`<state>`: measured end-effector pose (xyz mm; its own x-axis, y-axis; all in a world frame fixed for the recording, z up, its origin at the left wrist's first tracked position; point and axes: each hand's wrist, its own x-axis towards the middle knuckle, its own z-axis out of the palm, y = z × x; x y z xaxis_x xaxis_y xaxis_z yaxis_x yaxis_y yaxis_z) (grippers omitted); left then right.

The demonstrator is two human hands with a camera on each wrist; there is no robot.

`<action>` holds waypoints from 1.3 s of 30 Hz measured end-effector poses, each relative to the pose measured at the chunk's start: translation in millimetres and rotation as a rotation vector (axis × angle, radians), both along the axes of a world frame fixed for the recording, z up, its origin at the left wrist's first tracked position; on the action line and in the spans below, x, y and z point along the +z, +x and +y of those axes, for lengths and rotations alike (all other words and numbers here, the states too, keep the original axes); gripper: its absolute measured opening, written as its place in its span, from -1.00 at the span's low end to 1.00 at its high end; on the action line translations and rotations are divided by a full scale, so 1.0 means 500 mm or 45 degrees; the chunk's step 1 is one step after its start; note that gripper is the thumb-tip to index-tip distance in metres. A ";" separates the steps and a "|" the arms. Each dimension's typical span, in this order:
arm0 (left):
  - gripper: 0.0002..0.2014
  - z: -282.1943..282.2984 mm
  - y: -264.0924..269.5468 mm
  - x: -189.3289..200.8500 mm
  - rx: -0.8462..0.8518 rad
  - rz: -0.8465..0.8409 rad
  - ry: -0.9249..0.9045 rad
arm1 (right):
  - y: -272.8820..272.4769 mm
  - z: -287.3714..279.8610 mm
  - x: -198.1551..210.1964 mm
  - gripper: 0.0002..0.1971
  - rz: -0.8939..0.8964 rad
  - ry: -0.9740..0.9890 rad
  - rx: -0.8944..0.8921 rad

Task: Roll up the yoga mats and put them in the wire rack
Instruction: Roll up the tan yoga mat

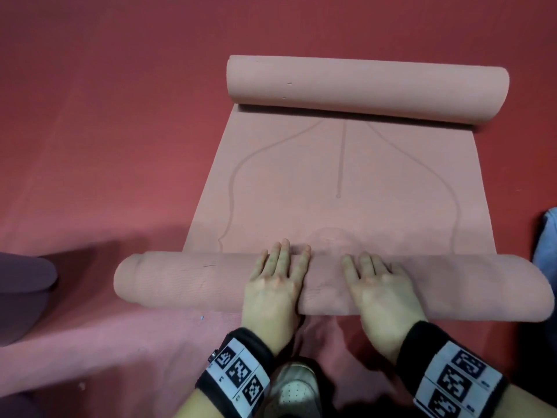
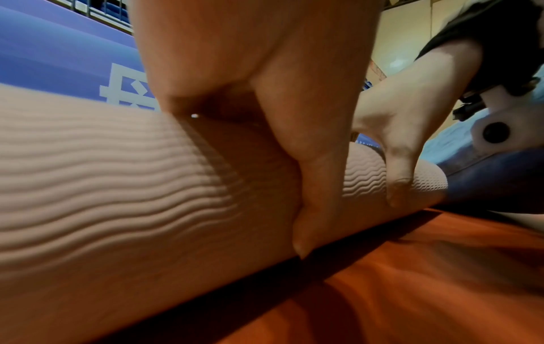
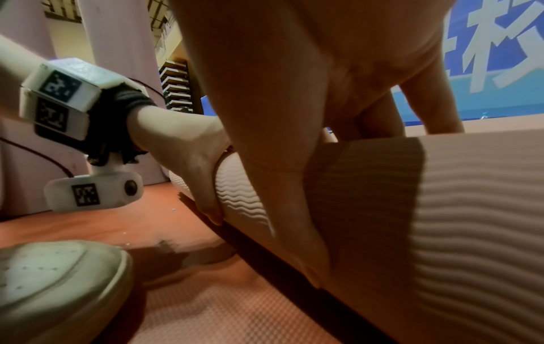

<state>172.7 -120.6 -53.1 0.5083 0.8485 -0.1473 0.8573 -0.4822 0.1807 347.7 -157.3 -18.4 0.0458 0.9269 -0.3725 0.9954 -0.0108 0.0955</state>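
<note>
A pink yoga mat (image 1: 340, 206) lies on the red floor, its near end wound into a thick roll (image 1: 187, 282) and its far end curled into a second roll (image 1: 361, 89). My left hand (image 1: 280, 273) and right hand (image 1: 373, 276) lie side by side on top of the near roll. Their fingers are stretched forward over it and press down. In the left wrist view my left hand (image 2: 279, 116) has its thumb against the ribbed near side of the roll (image 2: 103, 186). The right wrist view shows my right hand (image 3: 294, 116) the same way on the roll (image 3: 471, 209).
A purple mat (image 1: 24, 291) lies at the left edge, and something blue (image 1: 547, 245) sits at the right edge. My white shoe (image 1: 294, 387) is on the floor just behind the roll, between my wrists. Red floor (image 1: 120, 116) stretches to the left and beyond.
</note>
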 end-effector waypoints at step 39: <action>0.52 -0.010 0.026 0.002 -0.020 0.033 -0.055 | 0.038 0.156 0.043 0.43 0.186 -0.618 -0.024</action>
<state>185.6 -125.6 -52.3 0.5167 0.8332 -0.1970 0.8545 -0.4876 0.1793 366.9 -79.5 3.0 -0.0239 0.6449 -0.7639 0.9988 -0.0181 -0.0465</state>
